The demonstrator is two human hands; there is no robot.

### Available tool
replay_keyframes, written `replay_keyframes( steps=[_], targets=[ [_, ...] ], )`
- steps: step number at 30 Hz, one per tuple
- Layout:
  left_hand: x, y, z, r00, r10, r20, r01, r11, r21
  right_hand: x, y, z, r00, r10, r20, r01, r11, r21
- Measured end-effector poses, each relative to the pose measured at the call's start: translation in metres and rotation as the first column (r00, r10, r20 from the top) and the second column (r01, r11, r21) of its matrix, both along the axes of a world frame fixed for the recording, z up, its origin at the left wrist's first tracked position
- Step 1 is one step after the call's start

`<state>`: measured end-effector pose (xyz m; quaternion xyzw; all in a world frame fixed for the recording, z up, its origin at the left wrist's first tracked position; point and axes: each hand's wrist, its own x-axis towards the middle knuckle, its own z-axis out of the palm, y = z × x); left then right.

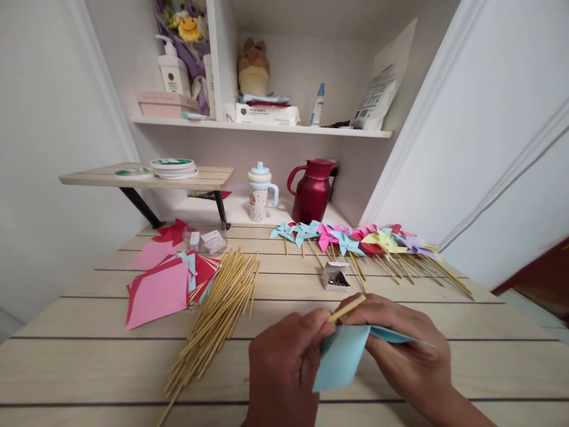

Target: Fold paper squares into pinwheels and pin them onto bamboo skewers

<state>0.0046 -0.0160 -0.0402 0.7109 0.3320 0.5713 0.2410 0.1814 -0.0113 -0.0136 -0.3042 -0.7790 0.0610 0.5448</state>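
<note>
My left hand [287,356] is closed around a wooden stick [349,308], whose tip points up to the right. Between the thumb and fingers of my right hand [411,344] is a light blue paper pinwheel [342,360], folded and tilted, right against the stick. Whether a pin joins the two cannot be made out clearly. Just beyond my hands stands a small open box [336,280] with dark metal pins in it. A loose pile of wooden sticks [217,314] lies to the left of my left hand.
Colored paper squares [160,293] and small clear boxes [212,242] lie at the left. Several pinwheels on sticks [384,242] rest at the back right. Behind stand a cup [258,198], a red jug [313,193] and a raised wooden shelf [204,176] with discs.
</note>
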Motion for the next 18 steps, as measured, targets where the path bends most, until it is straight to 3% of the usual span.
replay_keyframes(
  steps=[9, 18],
  targets=[
    [-0.0008, -0.0001, -0.001, 0.997, 0.037, -0.069, -0.035, 0.999, 0.024, -0.0018, -0.0005, 0.0015, 1.0, -0.005, -0.004, 0.005, 1.0, -0.026],
    [-0.0001, 0.001, -0.0046, 0.963, 0.239, -0.127, -0.197, 0.94, 0.277, -0.0025, -0.002, -0.0017, 1.0, -0.022, -0.018, 0.021, 0.998, -0.062]
  ],
)
